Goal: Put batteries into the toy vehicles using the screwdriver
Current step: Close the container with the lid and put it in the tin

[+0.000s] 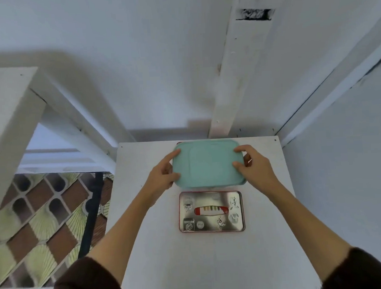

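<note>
White table (146, 246) stood in white-walled corner, patterned floor at left. Left hand (162, 174) and right hand (253, 167) gripped opposite short edges of teal lid (208, 163), fingers curled over rim; container beneath hidden. Open metal tin (210, 211) sat just beside, nearer person, holding red-and-white item (210, 210), possibly screwdriver. Toy vehicles, batteries not visible. Risk: lid released suddenly, container jerked, contents spilled; lowered lid could knock tin.

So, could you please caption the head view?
Both hands grip a teal lid above a metal tin.
</note>
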`<state>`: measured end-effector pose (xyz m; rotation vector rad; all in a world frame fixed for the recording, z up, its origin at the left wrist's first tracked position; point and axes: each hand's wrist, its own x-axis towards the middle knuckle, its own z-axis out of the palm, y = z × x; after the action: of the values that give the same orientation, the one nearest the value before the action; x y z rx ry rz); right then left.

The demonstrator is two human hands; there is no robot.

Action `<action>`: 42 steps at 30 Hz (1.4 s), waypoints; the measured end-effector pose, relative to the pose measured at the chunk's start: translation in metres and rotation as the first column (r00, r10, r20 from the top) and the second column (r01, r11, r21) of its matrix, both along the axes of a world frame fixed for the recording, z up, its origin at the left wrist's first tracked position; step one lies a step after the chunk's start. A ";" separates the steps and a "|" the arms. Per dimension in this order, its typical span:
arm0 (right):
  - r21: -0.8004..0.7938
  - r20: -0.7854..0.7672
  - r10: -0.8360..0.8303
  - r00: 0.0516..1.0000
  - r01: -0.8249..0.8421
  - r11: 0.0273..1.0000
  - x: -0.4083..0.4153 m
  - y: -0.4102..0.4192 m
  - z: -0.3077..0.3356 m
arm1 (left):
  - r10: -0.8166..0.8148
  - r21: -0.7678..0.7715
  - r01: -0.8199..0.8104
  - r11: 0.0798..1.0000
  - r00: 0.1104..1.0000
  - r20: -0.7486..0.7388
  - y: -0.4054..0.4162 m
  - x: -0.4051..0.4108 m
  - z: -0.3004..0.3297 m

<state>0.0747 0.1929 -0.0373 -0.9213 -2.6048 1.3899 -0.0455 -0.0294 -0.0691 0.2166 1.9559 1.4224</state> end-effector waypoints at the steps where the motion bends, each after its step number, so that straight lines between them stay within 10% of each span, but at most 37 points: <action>1: -0.010 0.006 -0.002 1.000 0.002 1.000 -0.007 0.007 -0.009 | -0.001 -0.002 0.001 1.000 1.000 0.022 0.006 -0.008 -0.008; 19: 0.048 0.190 0.100 0.977 -0.111 0.993 -0.060 0.053 -0.115 | -0.126 -0.178 0.108 0.978 0.987 -0.095 0.053 -0.053 -0.120; 42: 0.345 0.524 0.137 0.841 -0.357 0.868 -0.073 0.034 -0.133 | -0.626 -0.737 0.266 0.621 0.735 -0.262 0.059 -0.059 -0.129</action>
<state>0.0020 0.2264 -0.1701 -0.9752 -3.3170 0.5807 -0.1041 0.0291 -0.1977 0.7666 2.4463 0.2622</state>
